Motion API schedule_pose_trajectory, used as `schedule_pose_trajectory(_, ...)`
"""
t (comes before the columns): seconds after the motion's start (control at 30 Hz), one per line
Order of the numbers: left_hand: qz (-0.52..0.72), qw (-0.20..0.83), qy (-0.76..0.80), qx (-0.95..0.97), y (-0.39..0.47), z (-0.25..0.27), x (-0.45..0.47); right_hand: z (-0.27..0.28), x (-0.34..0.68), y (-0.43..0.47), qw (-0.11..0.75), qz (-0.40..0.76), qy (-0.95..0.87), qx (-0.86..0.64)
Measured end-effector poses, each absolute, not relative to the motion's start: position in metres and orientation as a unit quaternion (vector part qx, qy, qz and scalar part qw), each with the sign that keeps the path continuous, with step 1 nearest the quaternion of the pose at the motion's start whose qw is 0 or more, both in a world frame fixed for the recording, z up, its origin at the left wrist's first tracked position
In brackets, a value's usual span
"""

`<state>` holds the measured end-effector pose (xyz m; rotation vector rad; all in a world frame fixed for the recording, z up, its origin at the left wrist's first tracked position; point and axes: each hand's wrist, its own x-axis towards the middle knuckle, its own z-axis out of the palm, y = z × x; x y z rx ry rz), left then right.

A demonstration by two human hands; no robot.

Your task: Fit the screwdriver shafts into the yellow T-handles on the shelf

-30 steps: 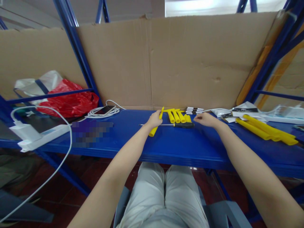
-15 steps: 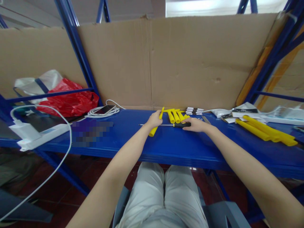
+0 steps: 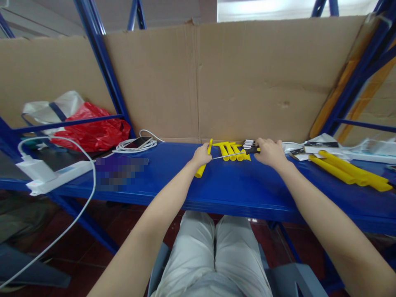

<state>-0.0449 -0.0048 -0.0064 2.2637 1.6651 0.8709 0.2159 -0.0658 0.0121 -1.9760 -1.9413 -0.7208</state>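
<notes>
My left hand is wrapped round a yellow T-shaped plastic piece, its tube end tilted down toward the bench front. In my right hand is a screwdriver with a black and yellow handle, its long thin shaft pointing left over the bench. The shaft's tip reaches close to my left hand; whether it touches cannot be seen. Behind the shaft several more yellow T-shaped pieces lie side by side. A small stack of white and black packets sits behind them, partly covered by my right hand.
Several yellow tubes and white packages lie on the blue bench at right. To the left are a coiled white cable with a phone, a power strip and a red plastic bag. Cardboard walls the back.
My right hand has lifted the screwdriver off the bench by its handle and moved slightly right and back. My left hand stays on the yellow piece.
</notes>
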Motion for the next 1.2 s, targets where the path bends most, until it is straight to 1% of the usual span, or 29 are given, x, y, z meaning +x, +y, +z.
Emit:
schedule_pose_trajectory(0.17,0.299,0.092,0.567,0.762,-0.002,-0.008,-0.046,0.012,0.248,-0.059,0.211,-0.269,-0.646,-0.682)
schedule_pose_trajectory(0.3,0.301,0.092,0.571,0.758,-0.002,-0.008,-0.046,0.013,0.262,-0.059,0.241,-0.241,-0.619,-0.708)
schedule_pose_trajectory(0.43,0.315,0.115,0.566,0.753,0.000,-0.010,-0.047,0.015,0.267,-0.058,0.266,-0.220,-0.608,-0.715)
schedule_pose_trajectory(0.53,0.340,0.161,0.560,0.738,0.004,-0.012,-0.046,0.015,0.265,-0.059,0.276,-0.220,-0.602,-0.716)
schedule_pose_trajectory(0.73,0.396,0.346,0.540,0.657,0.002,-0.011,-0.040,0.016,0.259,-0.061,0.265,-0.216,-0.605,-0.719)
schedule_pose_trajectory(0.83,0.408,0.406,0.536,0.618,-0.003,-0.007,-0.037,0.014,0.261,-0.059,0.267,-0.220,-0.609,-0.713)
schedule_pose_trajectory(0.97,0.409,0.442,0.544,0.584,-0.005,-0.004,-0.036,0.012,0.263,-0.056,0.265,-0.221,-0.611,-0.713)
schedule_pose_trajectory(1.2,0.409,0.460,0.547,0.567,-0.010,-0.001,-0.035,0.013,0.260,-0.059,0.260,-0.206,-0.612,-0.718)
